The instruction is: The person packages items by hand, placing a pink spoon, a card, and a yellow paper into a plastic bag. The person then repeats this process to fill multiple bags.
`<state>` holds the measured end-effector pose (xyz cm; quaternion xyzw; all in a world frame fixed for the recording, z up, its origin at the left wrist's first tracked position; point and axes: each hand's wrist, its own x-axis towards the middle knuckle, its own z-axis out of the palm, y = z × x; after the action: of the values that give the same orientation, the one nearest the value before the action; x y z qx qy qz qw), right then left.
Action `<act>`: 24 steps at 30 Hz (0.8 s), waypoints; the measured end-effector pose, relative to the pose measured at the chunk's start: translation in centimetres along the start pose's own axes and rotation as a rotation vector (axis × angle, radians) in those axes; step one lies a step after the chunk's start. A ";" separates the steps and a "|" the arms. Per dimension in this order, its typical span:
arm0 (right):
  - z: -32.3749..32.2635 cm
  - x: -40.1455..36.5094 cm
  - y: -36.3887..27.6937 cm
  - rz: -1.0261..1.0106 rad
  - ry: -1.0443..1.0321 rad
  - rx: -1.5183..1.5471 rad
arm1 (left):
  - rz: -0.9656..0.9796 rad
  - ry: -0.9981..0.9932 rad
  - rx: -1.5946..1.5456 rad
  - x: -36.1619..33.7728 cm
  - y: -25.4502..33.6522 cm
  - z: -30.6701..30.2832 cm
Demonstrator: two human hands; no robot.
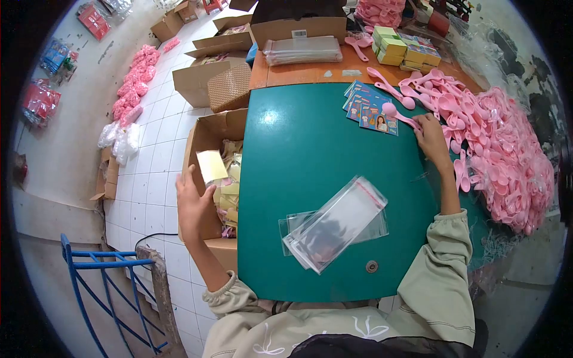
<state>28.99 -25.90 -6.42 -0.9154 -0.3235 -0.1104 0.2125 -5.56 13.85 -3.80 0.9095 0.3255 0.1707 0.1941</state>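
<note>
My right hand (432, 138) has its fingers closed on the handle of a pink spoon (390, 110). The spoon's round end overlaps a fanned stack of blue printed cards (360, 106) on the green table. On the left, my left hand (194, 203) is over an open cardboard box (199, 138), thumb and fingers spread apart. Just past those fingertips is a clear packet with a pale yellow card (212, 167). More such packets (228, 194) lie inside the box. Clear plastic bags (337, 224) overlap in a pile at the middle front of the table.
A large heap of pink spoons (495, 149) covers the right side. A small round metal piece (372, 267) lies near the front edge. Behind are a bag stack (303, 51) and small yellow-green boxes (391, 48). A blue metal frame (107, 256) stands at lower left.
</note>
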 end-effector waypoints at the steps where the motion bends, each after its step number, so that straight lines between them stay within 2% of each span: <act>1: -0.1 -0.1 0.2 -0.009 -0.019 -0.003 | 0.084 0.112 0.374 0.0 -0.3 0.4; 2: -0.4 -0.1 0.0 0.009 -0.052 -0.013 | 0.220 0.037 0.075 0.3 2.9 -0.6; 3: -0.9 0.0 -0.4 0.027 -0.085 -0.024 | 0.198 -0.014 -0.173 0.4 6.0 -0.3; 4: -1.2 0.0 -0.7 0.043 -0.121 -0.036 | 0.181 -0.149 -0.211 -0.1 9.9 0.0; 6: -1.3 -0.3 -1.2 0.049 -0.058 -0.059 | 0.260 -0.356 -0.152 -2.0 15.8 2.7; 8: -1.8 0.0 -1.3 0.025 0.002 -0.080 | 0.412 -0.450 -0.017 -4.4 18.3 5.9; 10: -2.3 0.1 -0.8 -0.009 0.049 -0.095 | 0.473 -0.368 -0.148 -5.2 18.4 8.0; 14: -6.2 0.8 -4.9 -0.033 0.160 -0.015 | 0.425 -0.459 -0.504 -4.6 16.8 9.0; 15: -6.4 1.0 -5.3 -0.078 0.267 0.069 | 0.391 -0.485 -0.575 -4.5 16.7 8.9; 18: -8.4 0.5 -10.1 0.081 0.197 0.235 | 0.282 -0.575 -0.661 -3.9 16.3 8.5; 21: -8.1 -0.1 -11.9 -0.003 -0.029 0.603 | 0.240 -0.586 -0.660 -3.7 16.5 7.9; 24: -7.1 -0.7 -13.7 -0.032 -0.262 0.690 | 0.327 -0.470 -0.693 -3.6 16.1 8.4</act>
<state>19.29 -19.96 3.97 -0.7911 -0.3806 0.1201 0.4636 3.94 -2.06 -4.29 0.8444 0.0480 0.0868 0.5265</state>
